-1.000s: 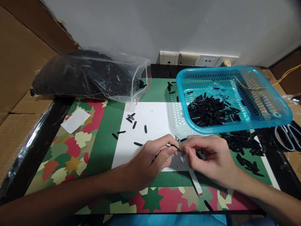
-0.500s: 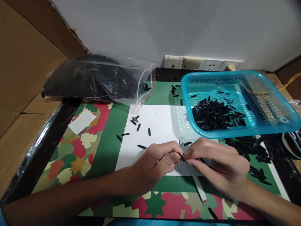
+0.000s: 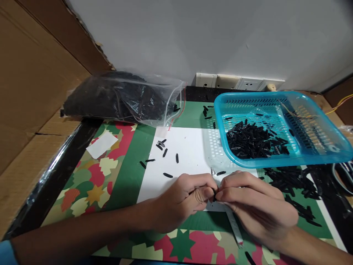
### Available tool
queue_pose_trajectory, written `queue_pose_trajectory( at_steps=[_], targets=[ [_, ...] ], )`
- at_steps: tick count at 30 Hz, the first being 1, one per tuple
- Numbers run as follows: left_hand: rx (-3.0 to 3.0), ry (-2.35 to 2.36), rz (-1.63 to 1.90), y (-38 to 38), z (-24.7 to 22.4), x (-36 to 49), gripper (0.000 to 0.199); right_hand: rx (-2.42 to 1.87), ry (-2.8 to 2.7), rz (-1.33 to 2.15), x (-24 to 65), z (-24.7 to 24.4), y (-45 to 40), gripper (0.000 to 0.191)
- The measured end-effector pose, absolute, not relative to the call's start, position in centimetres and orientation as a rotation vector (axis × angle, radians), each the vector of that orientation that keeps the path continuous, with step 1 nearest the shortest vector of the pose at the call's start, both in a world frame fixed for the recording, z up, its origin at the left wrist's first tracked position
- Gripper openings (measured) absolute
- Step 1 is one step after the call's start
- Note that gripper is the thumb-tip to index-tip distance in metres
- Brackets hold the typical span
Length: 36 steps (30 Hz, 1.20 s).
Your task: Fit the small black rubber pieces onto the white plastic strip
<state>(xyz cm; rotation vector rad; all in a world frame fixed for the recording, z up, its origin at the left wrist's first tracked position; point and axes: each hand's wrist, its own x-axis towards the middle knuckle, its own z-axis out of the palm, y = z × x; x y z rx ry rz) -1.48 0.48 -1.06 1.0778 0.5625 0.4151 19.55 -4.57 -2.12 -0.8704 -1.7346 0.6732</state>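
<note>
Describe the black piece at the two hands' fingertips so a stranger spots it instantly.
Start at the blue basket on the right, then go down and left to the near part of the white sheet, where the left hand and right hand meet. Between their fingertips is the black piece, partly covered. Unlike the loose pieces lying on the sheet, this one is held.

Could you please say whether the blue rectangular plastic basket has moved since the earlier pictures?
No, the blue rectangular plastic basket keeps its place below the white rectangular wall sockets, shifted neither way.
</note>
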Motion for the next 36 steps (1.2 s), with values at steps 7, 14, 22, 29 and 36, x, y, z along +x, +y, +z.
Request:
queue_pose_trajectory(
  at_steps=[7, 14, 22, 29, 36],
  targets=[
    [1.160, 0.580, 0.398, 0.6, -1.2, -1.6, 0.048, -0.840, -1.781, 0.656, 19.3, -2.2, -4.5, 0.028],
    [1.126, 0.669, 0.413, 0.0, -2.3, -1.7, 0.042, -0.809, -1.829, 0.497, 19.4, -2.3, -4.0, 0.029],
    [1.062, 0.604, 0.420, 0.1, -2.3, -1.7, 0.046, -0.810, -1.890, 0.430, 19.8, -2.0, -4.3, 0.025],
    [1.043, 0.543, 0.492, 0.2, -2.5, -1.5, 0.043, -0.812, -1.873, 0.465, 19.7, -2.5, -4.5, 0.027],
    [1.010, 0.507, 0.456, 0.0, -2.3, -1.7, 0.042, -0.868, -1.867, 0.580, 19.8, -1.1, -4.3, 0.019]
  ],
)
